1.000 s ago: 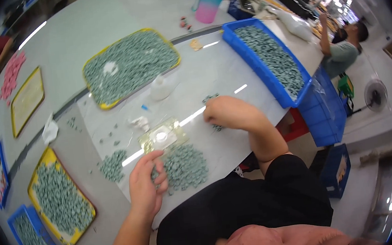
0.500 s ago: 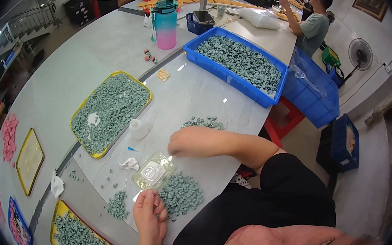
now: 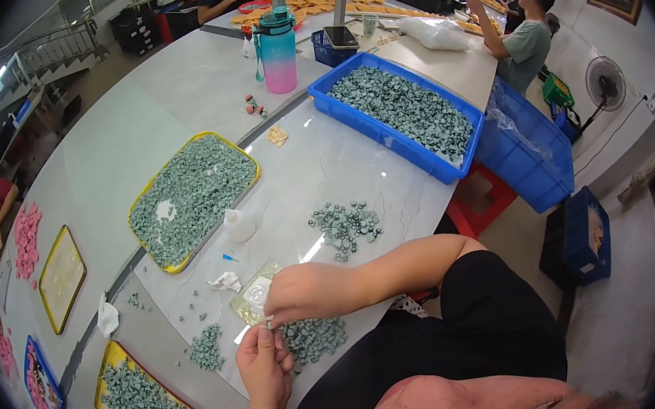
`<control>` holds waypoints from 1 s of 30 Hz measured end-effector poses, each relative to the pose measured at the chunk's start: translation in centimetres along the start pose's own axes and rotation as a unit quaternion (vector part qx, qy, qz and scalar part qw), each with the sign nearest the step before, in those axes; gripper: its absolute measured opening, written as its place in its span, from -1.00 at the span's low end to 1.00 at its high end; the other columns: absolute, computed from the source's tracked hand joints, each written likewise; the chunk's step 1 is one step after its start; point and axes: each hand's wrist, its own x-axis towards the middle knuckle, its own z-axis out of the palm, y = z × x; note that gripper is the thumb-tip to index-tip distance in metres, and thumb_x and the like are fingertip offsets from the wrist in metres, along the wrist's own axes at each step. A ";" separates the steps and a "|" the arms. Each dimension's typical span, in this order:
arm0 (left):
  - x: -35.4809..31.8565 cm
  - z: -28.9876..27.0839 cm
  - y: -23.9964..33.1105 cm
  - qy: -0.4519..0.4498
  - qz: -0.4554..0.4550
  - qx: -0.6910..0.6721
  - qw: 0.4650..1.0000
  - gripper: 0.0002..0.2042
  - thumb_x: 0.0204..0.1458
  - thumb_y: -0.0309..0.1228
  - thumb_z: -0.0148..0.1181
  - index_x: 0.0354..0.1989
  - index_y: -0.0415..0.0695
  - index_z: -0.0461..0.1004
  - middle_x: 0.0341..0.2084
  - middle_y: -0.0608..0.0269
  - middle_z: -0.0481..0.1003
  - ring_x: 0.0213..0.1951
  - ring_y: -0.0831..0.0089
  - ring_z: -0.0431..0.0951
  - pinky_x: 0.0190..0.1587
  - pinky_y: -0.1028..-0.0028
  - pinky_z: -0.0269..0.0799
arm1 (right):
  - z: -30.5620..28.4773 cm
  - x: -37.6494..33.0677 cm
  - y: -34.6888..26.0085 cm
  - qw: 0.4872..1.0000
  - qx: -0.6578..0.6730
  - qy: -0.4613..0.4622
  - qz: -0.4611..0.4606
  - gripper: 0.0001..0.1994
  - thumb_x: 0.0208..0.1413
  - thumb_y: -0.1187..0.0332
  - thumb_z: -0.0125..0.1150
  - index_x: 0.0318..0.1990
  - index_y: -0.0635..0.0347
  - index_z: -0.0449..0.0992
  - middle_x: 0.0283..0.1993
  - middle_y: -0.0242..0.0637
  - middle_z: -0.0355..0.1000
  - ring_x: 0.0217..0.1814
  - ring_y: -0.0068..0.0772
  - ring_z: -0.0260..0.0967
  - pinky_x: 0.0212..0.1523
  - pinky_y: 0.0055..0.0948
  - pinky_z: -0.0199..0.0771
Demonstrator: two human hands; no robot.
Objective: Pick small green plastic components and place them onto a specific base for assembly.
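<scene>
Both hands meeting at near table edge, fingertips touching over one small grey-green piece.
Left hand coming from below, fingers curled, pinching piece at top.
Right hand lying across from right, fingers closed down on same piece.
Piece too small for telling long axis.
Pile of same pieces lying just right of left hand, under right hand; left hand nearer.
Clear plastic mould lying just above grip, partly hidden by right hand.

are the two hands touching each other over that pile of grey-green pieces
Touching. In the head view the right hand lies across the fingertips of the left hand, no gap between them, just above the pile of grey-green pieces.
</scene>
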 end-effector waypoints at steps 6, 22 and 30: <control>-0.2 0.6 -0.2 0.059 0.040 0.022 0.997 -0.82 0.16 -0.33 -0.08 -0.35 -0.18 0.32 -0.64 0.41 0.24 -0.72 0.73 0.03 -0.75 0.71 -0.10 | 2.1 -0.4 -0.3 0.994 -0.057 0.066 -0.070 -0.84 -0.09 0.37 0.16 -0.33 0.21 0.46 -0.40 -0.23 0.39 -0.36 -0.20 0.33 -0.33 -0.28 0.33; -0.2 0.0 1.1 0.025 -0.020 0.019 0.999 -0.84 0.13 -0.37 -0.02 -0.30 -0.22 0.33 -0.62 0.41 0.23 -0.70 0.73 0.05 -0.75 0.73 -0.09 | -0.4 0.3 1.3 0.982 -0.120 0.047 -0.139 -0.76 -0.13 0.46 0.16 -0.22 0.23 0.44 -0.33 -0.33 0.39 -0.31 -0.31 0.34 -0.31 -0.38 0.32; 0.3 -0.6 2.7 0.063 -0.059 -0.139 0.986 -0.82 0.10 -0.47 -0.02 -0.20 -0.34 0.31 -0.52 0.30 0.27 -0.60 0.68 0.14 -0.68 0.72 -0.01 | -0.9 0.8 3.0 0.985 -0.138 0.084 -0.066 -0.84 -0.17 0.45 0.22 -0.36 0.23 0.48 -0.40 -0.32 0.42 -0.34 -0.28 0.36 -0.32 -0.38 0.38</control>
